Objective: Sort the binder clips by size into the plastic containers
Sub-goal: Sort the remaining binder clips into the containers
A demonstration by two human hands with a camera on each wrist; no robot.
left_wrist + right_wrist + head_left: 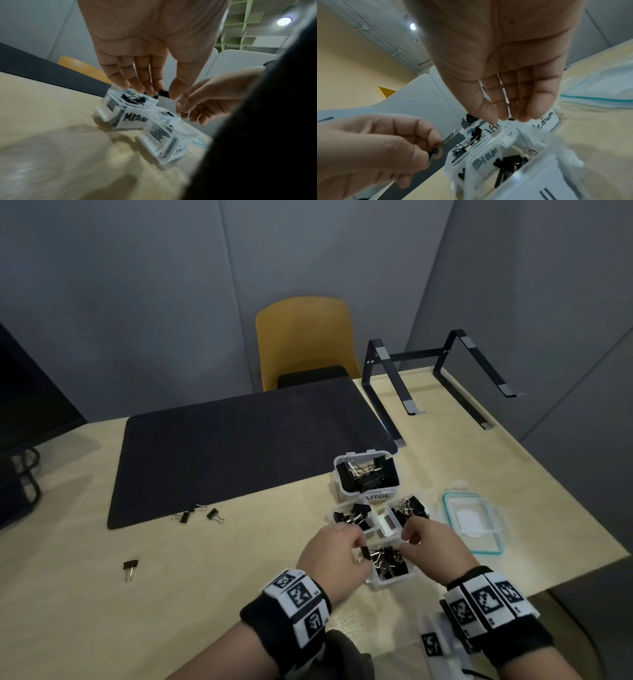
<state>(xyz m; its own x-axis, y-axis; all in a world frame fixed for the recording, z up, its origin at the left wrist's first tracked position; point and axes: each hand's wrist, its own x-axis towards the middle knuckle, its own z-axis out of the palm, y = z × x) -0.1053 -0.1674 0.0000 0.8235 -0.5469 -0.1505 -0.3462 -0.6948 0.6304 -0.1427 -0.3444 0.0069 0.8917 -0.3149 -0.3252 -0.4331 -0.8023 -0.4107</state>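
Four clear plastic containers sit clustered on the right side of a pale wood table [85, 594], all holding black binder clips. The far one [366, 479] has a label ending in "ARGE", two sit behind the hands [349, 517] [407, 510], and the nearest one [390, 571] is right under the hands. The left hand [334, 556] pinches a small black binder clip [163, 93] between thumb and fingertips, just above the containers. The right hand [433, 544] hangs over them with fingers loosely curled; can't tell if it's holding anything. Four loose clips are still out on the table: three [198, 513] by the edge of a big dark desk mat [222, 450], one [130, 566] nearer the person. A teal-rimmed lid [474, 523] lies right of the containers. Farther back there's a black laptop stand [442, 374], a yellow chair [305, 340], and grey panel walls [137, 285].
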